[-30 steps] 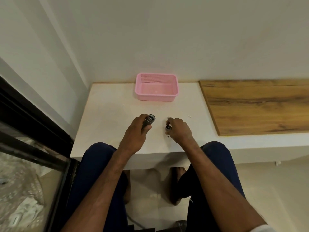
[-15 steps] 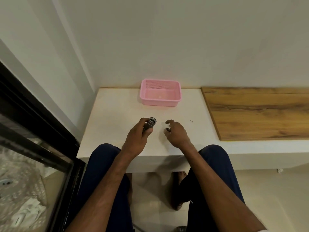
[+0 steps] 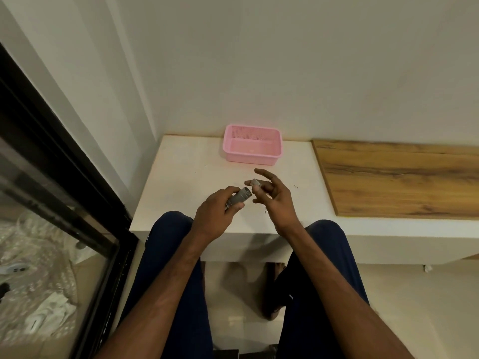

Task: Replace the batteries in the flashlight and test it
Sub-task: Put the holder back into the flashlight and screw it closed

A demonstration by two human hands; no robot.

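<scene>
Flashlight (image 3: pixel 238 198) first: it sits in the person's left hand (image 3: pixel 215 216), a short grey tube held over the front part of the white counter (image 3: pixel 186 177) and clear of its surface. The fingers of that hand are curled round the tube, thumb on the near side. The free end tilts up and to the right, toward the other hand. That end is too blurred for me to say whether it is capped.

The right hand (image 3: pixel 276 203) is just beside it, palm turned inward. It pinches a grey piece (image 3: pixel 255 182) between the thumb and one finger, while the forefinger and the rest stick out loosely. The piece is near the tube's free end but not touching it. I can't tell whether it is a cap or a battery.

At the back of the counter, against the wall (image 3: pixel 259 60), stands a pink basket (image 3: pixel 251 159). A wooden board (image 3: pixel 399 177) covers the counter to the right, well apart from both hands. The person sits with knees in dark blue trousers (image 3: pixel 166 255) against the counter's front edge. A black window frame (image 3: pixel 64 156) runs along the left side.
</scene>
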